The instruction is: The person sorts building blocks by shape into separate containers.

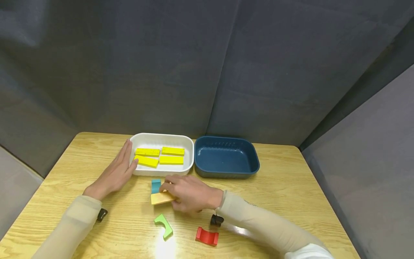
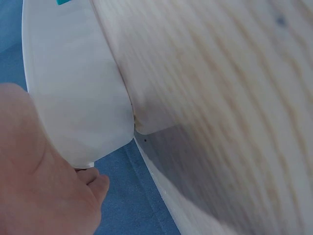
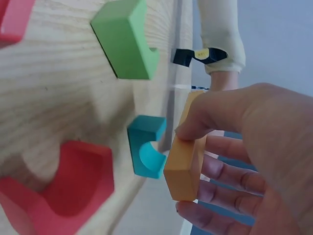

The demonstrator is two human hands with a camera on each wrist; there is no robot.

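My right hand (image 1: pixel 194 194) pinches an orange rectangular block (image 3: pixel 183 161) between thumb and fingers, in front of the white container (image 1: pixel 163 172). Just beyond the held block lies a blue block with a curved cutout (image 1: pixel 156 185), partly overlapped by it in the head view. My left hand (image 1: pixel 118 171), fingers straight, rests against the left end of the white container. Inside that container several yellow rectangular blocks (image 1: pixel 171 160) lie in two rows. Nearer to me are a green arch block (image 1: pixel 165 227) and a red block with a curved cutout (image 1: pixel 207 237).
A dark blue container (image 1: pixel 226 175) stands right beside the white one, with nothing in it. Dark fabric (image 1: pixel 155 72) hangs behind the wooden table (image 1: pixel 278 169), and grey panels (image 1: pixel 372 162) rise at the sides.
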